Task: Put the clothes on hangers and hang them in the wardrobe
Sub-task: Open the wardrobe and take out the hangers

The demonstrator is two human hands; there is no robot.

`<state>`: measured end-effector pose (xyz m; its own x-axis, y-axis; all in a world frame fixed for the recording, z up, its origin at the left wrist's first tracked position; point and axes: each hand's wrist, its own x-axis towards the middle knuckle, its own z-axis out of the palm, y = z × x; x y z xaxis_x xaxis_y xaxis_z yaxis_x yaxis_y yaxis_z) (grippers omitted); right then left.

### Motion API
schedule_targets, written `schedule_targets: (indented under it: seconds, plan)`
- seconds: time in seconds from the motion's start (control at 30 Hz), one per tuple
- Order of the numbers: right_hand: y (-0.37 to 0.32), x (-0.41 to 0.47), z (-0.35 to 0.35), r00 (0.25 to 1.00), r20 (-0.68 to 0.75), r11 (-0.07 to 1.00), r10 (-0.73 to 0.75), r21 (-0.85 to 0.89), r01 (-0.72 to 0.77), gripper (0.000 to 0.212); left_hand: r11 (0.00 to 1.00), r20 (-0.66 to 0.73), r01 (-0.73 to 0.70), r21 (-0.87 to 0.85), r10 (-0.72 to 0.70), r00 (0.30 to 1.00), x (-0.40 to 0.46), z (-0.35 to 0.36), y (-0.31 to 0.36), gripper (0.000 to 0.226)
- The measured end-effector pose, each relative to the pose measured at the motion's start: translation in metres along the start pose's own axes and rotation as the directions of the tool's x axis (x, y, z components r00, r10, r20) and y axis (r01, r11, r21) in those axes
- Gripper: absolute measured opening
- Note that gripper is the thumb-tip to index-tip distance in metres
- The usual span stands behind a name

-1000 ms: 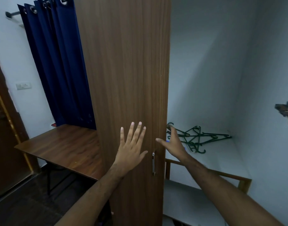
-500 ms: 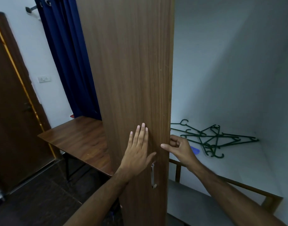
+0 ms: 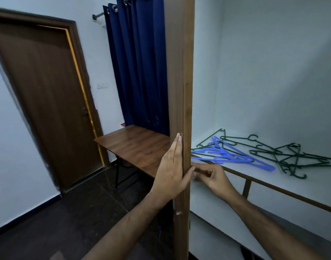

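The brown wardrobe door [image 3: 181, 72] stands nearly edge-on in the middle of the view. My left hand [image 3: 172, 167] lies flat on its outer face, fingers straight, thumb on the door's edge. My right hand [image 3: 211, 177] is just behind that edge, fingers curled against the door's inner side. Inside the wardrobe, blue hangers [image 3: 234, 156] and several dark green hangers [image 3: 288, 156] lie loose on a white shelf [image 3: 310, 177]. No clothes are in view.
A wooden table [image 3: 134, 145] stands left of the wardrobe, below dark blue curtains [image 3: 138, 68]. A brown room door [image 3: 44, 94] is at the far left. A wooden rail [image 3: 273, 188] edges the shelf. The floor [image 3: 67, 222] is dark.
The wardrobe door has swung further open and now shows almost edge-on. The view has turned left, and the blue hangers have come into sight. My right hand has curled in behind the door's edge.
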<state>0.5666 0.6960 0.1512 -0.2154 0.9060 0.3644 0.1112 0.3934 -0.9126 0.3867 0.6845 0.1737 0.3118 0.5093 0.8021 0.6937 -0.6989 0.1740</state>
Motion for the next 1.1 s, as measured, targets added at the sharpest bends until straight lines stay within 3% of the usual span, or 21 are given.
schedule_targets:
  seconds: [0.1,0.2,0.27,0.37,0.5,0.67,0.93,1.1]
  plan:
    - [-0.008,0.006,0.038,0.998,0.001,0.991,-0.069,-0.110,0.069,0.034,0.991,-0.008,0.070,-0.114,-0.071,0.997,-0.013,-0.033,-0.008,0.090]
    - [-0.019,0.022,0.074,0.986,-0.099,0.960,-0.136,-0.260,0.106,0.030,0.971,-0.012,0.164,-0.173,-0.169,0.986,-0.025,-0.059,-0.022,0.094]
    - [-0.029,0.040,0.090,0.971,-0.090,0.900,-0.220,-0.402,0.167,0.052,0.966,-0.015,0.197,-0.169,-0.203,0.979,-0.031,-0.073,-0.035,0.095]
    - [-0.044,0.075,0.106,0.942,0.110,0.735,-0.317,-0.599,0.317,0.111,0.949,-0.012,0.276,-0.151,-0.281,0.960,-0.038,-0.094,-0.055,0.097]
    - [-0.050,0.114,0.133,0.866,0.323,0.481,-0.382,-0.730,0.485,0.136,0.917,-0.021,0.376,-0.129,-0.382,0.924,-0.044,-0.115,-0.078,0.093]
    - [-0.036,0.153,0.166,0.830,0.396,0.400,-0.392,-0.739,0.542,0.132,0.880,-0.074,0.475,-0.009,-0.475,0.877,-0.046,-0.127,-0.121,0.101]
    - [-0.011,0.200,0.201,0.786,0.407,0.335,-0.465,-0.741,0.582,0.124,0.749,-0.097,0.662,0.036,-0.656,0.748,-0.032,-0.135,-0.163,0.102]
    - [0.004,0.226,0.191,0.696,0.535,0.283,-0.479,-0.656,0.699,0.114,0.730,-0.087,0.682,0.037,-0.677,0.730,-0.031,-0.128,-0.178,0.112]
